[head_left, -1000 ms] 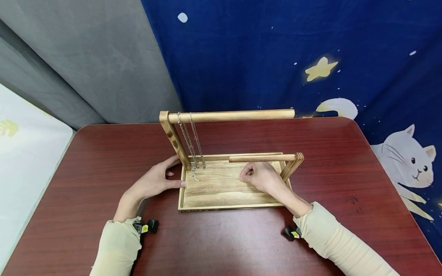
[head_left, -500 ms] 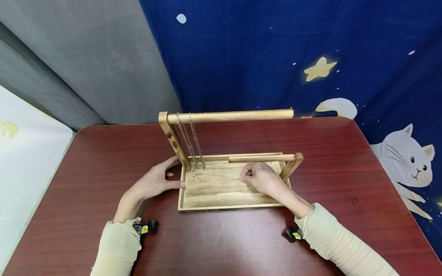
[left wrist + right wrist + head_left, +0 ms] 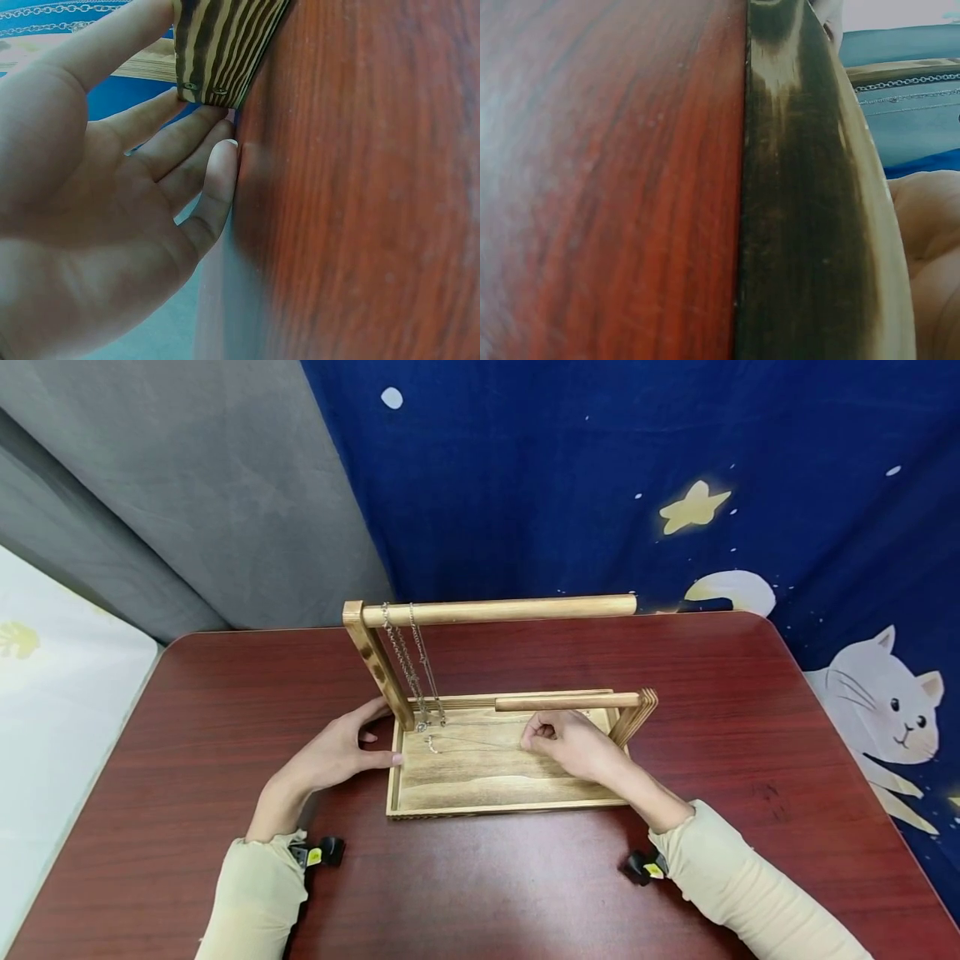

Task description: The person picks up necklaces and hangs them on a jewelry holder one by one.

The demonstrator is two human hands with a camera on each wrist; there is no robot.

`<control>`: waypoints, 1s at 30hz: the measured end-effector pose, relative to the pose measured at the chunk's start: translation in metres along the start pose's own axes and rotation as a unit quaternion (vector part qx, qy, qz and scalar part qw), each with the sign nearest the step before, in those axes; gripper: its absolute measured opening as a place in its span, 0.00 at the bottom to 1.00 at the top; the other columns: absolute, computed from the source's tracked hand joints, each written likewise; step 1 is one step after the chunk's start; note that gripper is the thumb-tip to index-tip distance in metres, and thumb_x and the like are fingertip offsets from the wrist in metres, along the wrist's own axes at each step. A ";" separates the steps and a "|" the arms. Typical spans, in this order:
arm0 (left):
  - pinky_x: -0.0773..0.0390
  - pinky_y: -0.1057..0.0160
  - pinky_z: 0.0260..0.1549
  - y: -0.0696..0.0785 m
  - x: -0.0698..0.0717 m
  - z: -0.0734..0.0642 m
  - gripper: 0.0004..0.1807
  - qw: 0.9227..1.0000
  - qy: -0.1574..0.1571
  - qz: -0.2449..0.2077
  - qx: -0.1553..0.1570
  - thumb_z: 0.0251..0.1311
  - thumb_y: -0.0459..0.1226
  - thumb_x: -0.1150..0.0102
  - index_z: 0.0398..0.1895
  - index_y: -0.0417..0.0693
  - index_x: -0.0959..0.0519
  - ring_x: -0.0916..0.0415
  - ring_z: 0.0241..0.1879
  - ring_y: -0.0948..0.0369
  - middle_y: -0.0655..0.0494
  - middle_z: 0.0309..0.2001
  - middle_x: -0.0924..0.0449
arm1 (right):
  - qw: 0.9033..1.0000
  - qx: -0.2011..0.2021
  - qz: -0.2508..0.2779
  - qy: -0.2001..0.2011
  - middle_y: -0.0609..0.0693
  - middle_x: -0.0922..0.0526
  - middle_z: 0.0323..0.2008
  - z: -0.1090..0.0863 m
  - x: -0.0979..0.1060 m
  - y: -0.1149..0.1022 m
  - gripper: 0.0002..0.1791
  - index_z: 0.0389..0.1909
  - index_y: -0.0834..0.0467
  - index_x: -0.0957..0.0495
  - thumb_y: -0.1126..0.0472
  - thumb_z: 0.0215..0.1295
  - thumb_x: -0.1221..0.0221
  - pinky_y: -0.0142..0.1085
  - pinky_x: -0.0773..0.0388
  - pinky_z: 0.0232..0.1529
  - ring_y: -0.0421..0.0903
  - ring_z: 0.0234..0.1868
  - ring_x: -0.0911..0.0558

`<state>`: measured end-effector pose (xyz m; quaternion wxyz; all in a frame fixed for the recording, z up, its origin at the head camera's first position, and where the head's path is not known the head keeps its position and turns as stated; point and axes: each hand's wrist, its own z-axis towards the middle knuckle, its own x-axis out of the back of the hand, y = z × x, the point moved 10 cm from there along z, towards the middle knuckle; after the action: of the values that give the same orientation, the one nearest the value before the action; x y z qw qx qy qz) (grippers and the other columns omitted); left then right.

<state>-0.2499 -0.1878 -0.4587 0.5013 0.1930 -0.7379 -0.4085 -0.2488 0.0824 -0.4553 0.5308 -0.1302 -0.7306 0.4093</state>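
A wooden jewelry stand has a tray base (image 3: pixel 495 810), a high bar (image 3: pixel 502 609) and a lower bar (image 3: pixel 567 702). Silvery necklaces (image 3: pixel 406 656) hang from the high bar's left end. Inside the tray lies a thin necklace (image 3: pixel 480 742), its beaded curved end (image 3: pixel 432 744) toward the left. My right hand (image 3: pixel 573 747) pinches its other end between thumb and index finger, under the lower bar. My left hand (image 3: pixel 337 747) rests against the tray's left end, thumb on the rim. In the left wrist view its fingers (image 3: pixel 191 142) extend beside the striped wood.
The stand's left post (image 3: pixel 381 672) and right post (image 3: pixel 634 720) rise at the tray's ends. Dark red tabletop (image 3: pixel 487 885) surrounds it. A blue curtain (image 3: pixel 525 477) and a grey curtain (image 3: pixel 195 485) hang behind the table.
The beaded end of the thin necklace has slid slightly to the right and away from me across the tray. My right wrist has shifted a little to the right; my left hand stays put.
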 end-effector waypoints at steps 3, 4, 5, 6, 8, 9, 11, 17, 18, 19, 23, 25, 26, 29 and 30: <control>0.28 0.46 0.57 0.000 0.000 0.000 0.48 1.000 -0.001 0.000 -0.001 0.57 0.42 0.27 0.77 0.43 0.43 0.28 0.59 0.46 0.45 0.72 0.38 | 1.000 0.005 0.017 0.000 0.42 0.20 0.32 -0.001 0.001 -0.002 0.03 0.34 0.51 0.18 0.58 0.68 0.38 0.37 0.24 0.44 0.40 0.37 0.23; 0.28 0.46 0.57 -0.001 0.000 0.000 0.48 1.000 -0.001 0.000 -0.001 0.56 0.42 0.27 0.77 0.43 0.43 0.28 0.59 0.46 0.45 0.72 0.38 | 1.000 0.007 0.021 0.000 0.42 0.20 0.32 -0.001 0.002 -0.003 0.03 0.34 0.51 0.19 0.58 0.68 0.38 0.38 0.24 0.46 0.40 0.38 0.23; 0.28 0.46 0.58 -0.001 0.000 0.001 0.48 1.000 -0.001 -0.001 -0.002 0.56 0.42 0.27 0.77 0.43 0.43 0.28 0.59 0.46 0.45 0.72 0.37 | 1.000 0.008 0.026 -0.001 0.42 0.20 0.33 -0.001 0.002 -0.004 0.03 0.35 0.52 0.19 0.59 0.69 0.39 0.38 0.24 0.47 0.40 0.39 0.23; 0.28 0.46 0.58 -0.001 0.000 0.001 0.48 1.000 0.000 -0.001 -0.003 0.56 0.42 0.27 0.76 0.43 0.43 0.28 0.59 0.47 0.45 0.72 0.37 | 0.999 0.008 0.031 -0.001 0.42 0.19 0.33 -0.001 0.002 -0.005 0.03 0.35 0.52 0.19 0.59 0.69 0.39 0.39 0.24 0.48 0.41 0.39 0.22; 0.28 0.46 0.58 -0.001 0.001 0.001 0.48 1.000 0.000 -0.002 -0.004 0.56 0.42 0.27 0.76 0.43 0.43 0.28 0.59 0.47 0.45 0.72 0.37 | 0.999 0.011 0.038 -0.001 0.43 0.18 0.34 -0.001 0.003 -0.006 0.03 0.36 0.53 0.18 0.60 0.70 0.40 0.40 0.24 0.49 0.41 0.40 0.22; 0.28 0.46 0.58 -0.001 0.001 0.001 0.48 1.000 0.000 -0.001 -0.004 0.56 0.42 0.27 0.76 0.43 0.43 0.28 0.59 0.47 0.45 0.72 0.37 | 0.999 0.010 0.041 -0.001 0.43 0.18 0.34 -0.001 0.003 -0.007 0.04 0.36 0.53 0.18 0.59 0.70 0.40 0.40 0.24 0.49 0.41 0.40 0.22; 0.28 0.47 0.57 -0.002 0.000 0.001 0.48 1.000 0.000 -0.001 -0.003 0.56 0.42 0.27 0.77 0.43 0.43 0.28 0.59 0.47 0.45 0.72 0.37 | 0.999 0.008 0.050 0.000 0.44 0.17 0.34 -0.002 0.003 -0.007 0.05 0.37 0.53 0.18 0.59 0.71 0.41 0.40 0.24 0.47 0.41 0.39 0.21; 0.28 0.47 0.57 -0.003 0.000 0.001 0.49 1.000 -0.001 0.000 0.000 0.56 0.43 0.27 0.77 0.44 0.43 0.27 0.58 0.47 0.45 0.72 0.38 | 0.997 0.000 0.082 0.016 0.44 0.15 0.31 -0.004 0.004 -0.005 0.04 0.34 0.50 0.18 0.57 0.69 0.38 0.37 0.24 0.43 0.43 0.37 0.19; 0.28 0.47 0.56 -0.003 0.000 0.001 0.49 1.000 0.000 0.000 -0.001 0.56 0.43 0.27 0.77 0.44 0.43 0.28 0.58 0.47 0.45 0.72 0.37 | 0.996 0.001 0.089 0.019 0.44 0.15 0.30 -0.005 0.005 -0.006 0.04 0.34 0.51 0.18 0.58 0.68 0.38 0.36 0.23 0.43 0.43 0.37 0.18; 0.28 0.47 0.56 -0.003 0.000 0.001 0.49 1.000 0.000 0.001 -0.001 0.56 0.43 0.27 0.77 0.44 0.43 0.27 0.58 0.47 0.45 0.72 0.37 | 0.995 0.001 0.098 0.020 0.45 0.15 0.31 -0.005 0.005 -0.006 0.03 0.35 0.52 0.18 0.58 0.68 0.37 0.36 0.23 0.42 0.44 0.37 0.18; 0.27 0.47 0.56 -0.003 0.001 0.001 0.49 1.000 0.002 0.004 -0.001 0.55 0.43 0.26 0.76 0.44 0.42 0.27 0.58 0.48 0.46 0.72 0.36 | 0.988 -0.004 0.157 0.012 0.50 0.14 0.33 -0.008 0.004 -0.007 0.05 0.39 0.58 0.18 0.60 0.69 0.38 0.36 0.19 0.41 0.47 0.38 0.15; 0.27 0.48 0.56 -0.003 0.001 0.001 0.49 1.000 0.002 0.007 -0.001 0.55 0.44 0.26 0.76 0.44 0.42 0.27 0.57 0.48 0.46 0.72 0.36 | 0.982 -0.008 0.190 0.004 0.53 0.13 0.35 -0.009 0.003 -0.007 0.07 0.42 0.60 0.18 0.60 0.70 0.39 0.39 0.17 0.41 0.48 0.39 0.14; 0.28 0.48 0.56 -0.003 0.001 0.001 0.49 1.000 0.002 0.007 -0.001 0.55 0.44 0.26 0.76 0.44 0.42 0.28 0.58 0.48 0.46 0.72 0.36 | 0.979 -0.010 0.203 0.001 0.54 0.13 0.35 -0.010 0.003 -0.007 0.08 0.42 0.61 0.18 0.59 0.71 0.40 0.40 0.17 0.42 0.48 0.39 0.14; 0.27 0.48 0.56 -0.003 0.001 0.001 0.49 1.000 0.002 0.010 -0.002 0.55 0.44 0.26 0.76 0.43 0.42 0.28 0.58 0.48 0.45 0.72 0.36 | 0.975 -0.006 0.222 -0.006 0.56 0.13 0.37 -0.013 0.002 -0.009 0.10 0.44 0.62 0.18 0.59 0.72 0.41 0.43 0.17 0.43 0.48 0.39 0.14; 0.28 0.48 0.56 -0.003 0.000 0.001 0.49 1.000 0.001 0.009 -0.001 0.56 0.44 0.26 0.76 0.43 0.43 0.28 0.58 0.48 0.45 0.72 0.36 | 0.974 -0.005 0.225 -0.006 0.57 0.13 0.38 -0.014 0.003 -0.010 0.11 0.44 0.62 0.18 0.58 0.72 0.42 0.43 0.17 0.44 0.47 0.39 0.14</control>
<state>-0.2515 -0.1894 -0.4609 0.5062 0.1862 -0.7384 -0.4048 -0.2355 0.0841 -0.4449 0.4198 -0.2911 -0.6881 0.5153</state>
